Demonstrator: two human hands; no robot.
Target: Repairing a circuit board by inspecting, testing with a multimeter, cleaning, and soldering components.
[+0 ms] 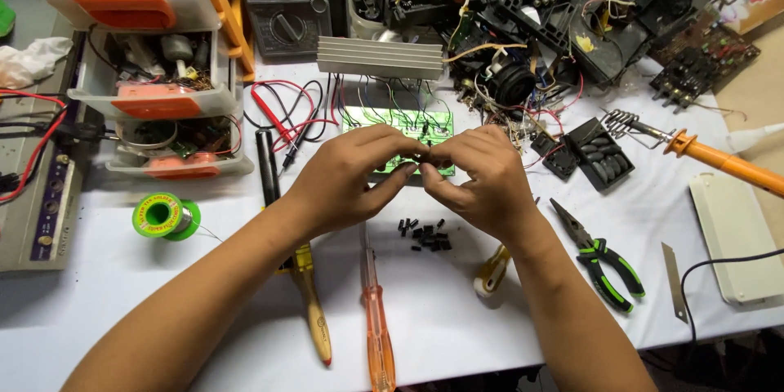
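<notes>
Your left hand (347,180) and right hand (478,180) meet fingertip to fingertip just over the green circuit board (398,124), pinching something too small to make out. Near the board, toward you, a heap of small black parts (426,235) lies on the table (441,318). Pliers (600,255) rest right of the board, a solder spool (163,216) well to its left.

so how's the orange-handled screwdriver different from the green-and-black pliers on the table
The orange screwdriver is long, thin and straight, with a clear orange handle; the pliers are shorter and broader, with two green-and-black grips that spread apart. The screwdriver lies below the left hand, near the table's front edge; the pliers lie to the right of the right hand. Both lie flat and untouched.
</notes>
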